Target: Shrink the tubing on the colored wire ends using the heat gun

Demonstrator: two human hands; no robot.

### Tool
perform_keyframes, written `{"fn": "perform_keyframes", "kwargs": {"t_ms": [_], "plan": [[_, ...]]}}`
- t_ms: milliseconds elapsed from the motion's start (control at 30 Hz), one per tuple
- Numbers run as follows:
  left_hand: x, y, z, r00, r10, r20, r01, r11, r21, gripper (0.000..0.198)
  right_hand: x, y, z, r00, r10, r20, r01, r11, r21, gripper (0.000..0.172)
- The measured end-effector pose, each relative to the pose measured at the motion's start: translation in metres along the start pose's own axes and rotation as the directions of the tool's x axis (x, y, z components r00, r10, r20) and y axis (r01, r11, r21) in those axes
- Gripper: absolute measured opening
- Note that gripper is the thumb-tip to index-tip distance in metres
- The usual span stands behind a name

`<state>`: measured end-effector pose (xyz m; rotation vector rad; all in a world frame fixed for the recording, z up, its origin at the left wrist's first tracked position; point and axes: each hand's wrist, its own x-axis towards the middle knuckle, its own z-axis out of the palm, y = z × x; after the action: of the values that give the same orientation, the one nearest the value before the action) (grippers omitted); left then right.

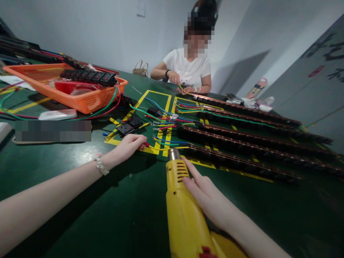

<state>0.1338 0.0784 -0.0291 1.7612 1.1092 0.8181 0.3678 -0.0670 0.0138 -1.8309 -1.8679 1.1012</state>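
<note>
Between the fingertips of my left hand (134, 143) is the end of a yellow wire (172, 147), with a bit of red at the tip. That wire runs right into the nearest long black socket strip (236, 161), whose copper bars show. My right hand (204, 190) grips the side of a yellow heat gun (180, 200), fingers along its vented barrel. The metal nozzle (174, 154) points away from me, just below the yellow wire. Blue and green wires (166, 142) from the same strip lie above it. Two black sockets (130, 125) rest beyond my left hand.
An orange basket (91, 102) holding a socket strip (88, 76) stands at the left. More socket strips (258, 143) lie side by side at the right, wire ends toward the middle. Across the green table (129, 208), a co-worker (188, 68) handles a yellow wire.
</note>
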Motion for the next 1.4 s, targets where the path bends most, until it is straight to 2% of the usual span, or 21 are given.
{"fn": "perform_keyframes", "kwargs": {"t_ms": [233, 433, 533, 700, 800, 1000, 1167, 1400], "plan": [[0.002, -0.001, 0.001, 1.0, -0.007, -0.005, 0.007, 1.0, -0.013, 0.042, -0.008, 0.027, -0.023, 0.992, 0.083, -0.098, -0.073, 0.992, 0.103, 0.069], [0.001, -0.001, -0.001, 1.0, 0.007, -0.006, -0.007, 1.0, 0.008, 0.044, -0.005, 0.031, -0.03, 0.98, 0.187, -0.066, -0.184, 0.982, 0.052, 0.073], [0.0, 0.002, -0.001, 1.0, 0.011, -0.003, -0.011, 1.0, 0.018, 0.044, -0.003, 0.036, -0.028, 0.981, 0.189, -0.033, -0.184, 0.975, 0.127, 0.068], [-0.002, 0.008, -0.001, 0.999, 0.043, 0.029, -0.043, 0.999, -0.017, 0.038, -0.003, 0.045, -0.026, 0.946, 0.317, 0.073, -0.325, 0.916, 0.237, 0.067], [-0.002, 0.008, -0.001, 0.998, 0.047, 0.042, -0.046, 0.998, -0.045, 0.034, -0.003, 0.045, -0.026, 0.944, 0.317, 0.088, -0.329, 0.906, 0.265, 0.065], [-0.002, 0.009, -0.001, 0.998, 0.028, 0.056, -0.023, 0.995, -0.096, 0.033, -0.003, 0.039, -0.023, 0.933, 0.354, 0.059, -0.355, 0.89, 0.287, 0.072], [-0.003, 0.01, -0.002, 0.993, 0.006, 0.117, 0.014, 0.985, -0.171, 0.035, -0.004, 0.035, -0.025, 0.936, 0.347, 0.063, -0.351, 0.897, 0.268, 0.071], [-0.002, 0.013, -0.002, 0.986, 0.023, 0.166, -0.002, 0.992, -0.126, 0.033, -0.006, 0.034, -0.025, 0.94, 0.329, 0.084, -0.339, 0.892, 0.298, 0.068]]}}
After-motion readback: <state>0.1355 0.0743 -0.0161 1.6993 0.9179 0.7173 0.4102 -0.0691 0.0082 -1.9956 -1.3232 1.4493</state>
